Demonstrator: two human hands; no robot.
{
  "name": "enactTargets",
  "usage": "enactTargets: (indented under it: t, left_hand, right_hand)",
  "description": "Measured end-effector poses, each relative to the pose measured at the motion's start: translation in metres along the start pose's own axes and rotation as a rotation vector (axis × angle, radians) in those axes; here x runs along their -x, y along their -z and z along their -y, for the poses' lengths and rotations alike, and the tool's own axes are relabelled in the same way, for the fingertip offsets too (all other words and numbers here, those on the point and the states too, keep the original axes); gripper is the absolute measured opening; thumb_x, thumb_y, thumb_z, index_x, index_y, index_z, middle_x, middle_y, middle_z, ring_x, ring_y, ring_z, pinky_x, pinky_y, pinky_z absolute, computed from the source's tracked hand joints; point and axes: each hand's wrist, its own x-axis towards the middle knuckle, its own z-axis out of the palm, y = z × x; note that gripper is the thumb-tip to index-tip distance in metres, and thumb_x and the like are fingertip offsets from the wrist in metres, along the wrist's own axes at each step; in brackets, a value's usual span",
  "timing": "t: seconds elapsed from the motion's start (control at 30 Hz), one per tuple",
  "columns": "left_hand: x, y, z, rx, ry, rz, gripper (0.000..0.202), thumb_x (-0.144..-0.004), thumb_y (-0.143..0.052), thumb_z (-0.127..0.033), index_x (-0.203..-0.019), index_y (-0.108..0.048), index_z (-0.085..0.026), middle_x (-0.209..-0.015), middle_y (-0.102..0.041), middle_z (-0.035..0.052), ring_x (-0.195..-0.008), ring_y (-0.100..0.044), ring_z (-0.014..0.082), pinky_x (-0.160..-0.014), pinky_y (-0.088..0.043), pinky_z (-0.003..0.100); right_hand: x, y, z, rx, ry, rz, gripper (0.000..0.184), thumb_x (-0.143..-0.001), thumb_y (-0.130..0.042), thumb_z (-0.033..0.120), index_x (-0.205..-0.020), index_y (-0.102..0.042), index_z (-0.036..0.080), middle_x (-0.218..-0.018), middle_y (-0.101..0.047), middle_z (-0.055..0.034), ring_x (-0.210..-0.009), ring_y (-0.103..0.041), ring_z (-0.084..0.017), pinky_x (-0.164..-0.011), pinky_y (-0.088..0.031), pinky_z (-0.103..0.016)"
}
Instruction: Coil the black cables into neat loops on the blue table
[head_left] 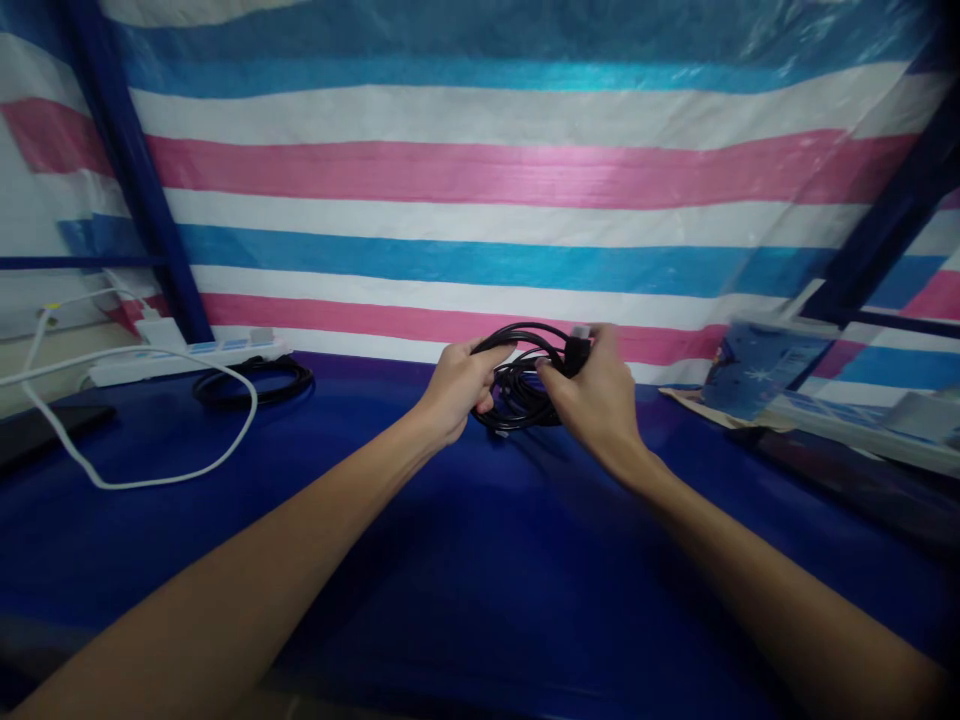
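A black cable [525, 405], looped into a loose coil, is held between both hands above the far part of the blue table. My left hand [463, 385] closes around the coil's left side, thumb on top. On the right, my right hand [598, 395] grips the cable near its black connector [576, 355], which has a light-coloured tip pointing up. Some lower loops hang below the fingers; whether they touch the table I cannot tell.
On the left of the blue table [480, 580] are a white power strip [195, 358], another coiled black cable [259, 382], a white cable [157, 484] and a dark flat object [56, 430]. At right stand a blue container [765, 365] and a second white strip [862, 425]. Striped sheeting [510, 175] hangs behind.
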Motion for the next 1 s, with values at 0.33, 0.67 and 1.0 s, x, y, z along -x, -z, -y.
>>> enactTargets:
  t: [0.33, 0.67, 1.0]
  left_hand:
    - [0.005, 0.006, -0.012, -0.472, -0.536, 0.055, 0.018, -0.078, -0.06, -0.029, -0.068, -0.063, -0.016, -0.053, -0.047, -0.0047, -0.049, -0.041, 0.0069, -0.05, -0.031, 0.022]
    - [-0.008, 0.012, 0.02, -0.54, -0.173, -0.173, 0.052, -0.08, -0.058, -0.054, -0.118, -0.052, -0.018, -0.131, -0.052, 0.0149, -0.121, -0.047, 0.0279, -0.1, -0.037, 0.04]
    - [0.01, -0.016, 0.013, 0.014, 0.087, 0.188, 0.025, -0.08, -0.062, -0.041, -0.082, -0.055, -0.017, -0.058, -0.055, -0.0022, -0.047, -0.054, 0.0096, -0.05, -0.045, 0.024]
  right_hand:
    - [-0.005, 0.023, 0.01, -0.184, 0.095, 0.085, 0.023, -0.075, -0.06, 0.029, -0.058, -0.049, 0.02, -0.054, -0.048, -0.0024, -0.054, -0.049, -0.016, -0.052, -0.03, -0.03]
    - [-0.024, 0.017, -0.02, -1.115, -0.406, 0.006, 0.008, -0.077, -0.059, 0.019, -0.084, -0.056, 0.017, -0.037, -0.029, 0.0115, -0.034, -0.028, -0.007, -0.037, -0.033, -0.021]
    - [0.003, -0.012, -0.02, -0.346, 0.085, 0.217, 0.08, -0.073, -0.049, 0.013, -0.149, -0.023, 0.019, -0.064, -0.06, 0.0007, -0.052, -0.051, -0.014, -0.054, -0.039, -0.029]
